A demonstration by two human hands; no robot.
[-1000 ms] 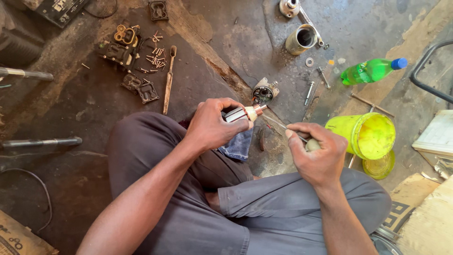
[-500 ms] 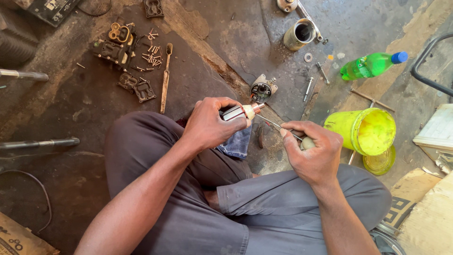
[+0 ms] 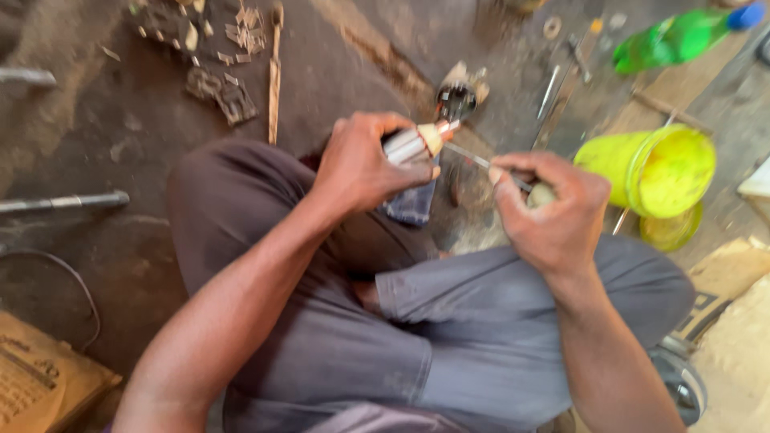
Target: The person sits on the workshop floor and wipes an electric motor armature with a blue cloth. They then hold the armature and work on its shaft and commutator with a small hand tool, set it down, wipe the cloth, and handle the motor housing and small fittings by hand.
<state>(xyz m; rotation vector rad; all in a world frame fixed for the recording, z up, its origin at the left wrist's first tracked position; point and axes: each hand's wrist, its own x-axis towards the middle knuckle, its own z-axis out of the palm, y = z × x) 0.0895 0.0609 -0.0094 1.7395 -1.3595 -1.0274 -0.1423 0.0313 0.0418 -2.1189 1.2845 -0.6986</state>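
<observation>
I sit cross-legged on a dirty workshop floor. My left hand (image 3: 365,164) grips a small metal cylinder (image 3: 413,144) with a tan tip, held over my lap. My right hand (image 3: 553,212) holds a thin tool with a pale handle (image 3: 539,195); its slim metal shaft (image 3: 469,156) points left and its tip meets the end of the cylinder. A blue rag (image 3: 411,202) lies just under my left hand. The picture is blurred by motion.
A yellow-green bucket (image 3: 658,172) stands at right, a green plastic bottle (image 3: 678,38) beyond it. A small motor part (image 3: 457,92), loose metal parts (image 3: 224,84), a wooden stick (image 3: 274,72) and a metal rod (image 3: 64,202) lie on the floor. Cardboard (image 3: 40,381) lies at bottom left.
The view has dipped and closed in on my hands. Both hands keep their grips; the tool's tip stays at the cylinder's end.
</observation>
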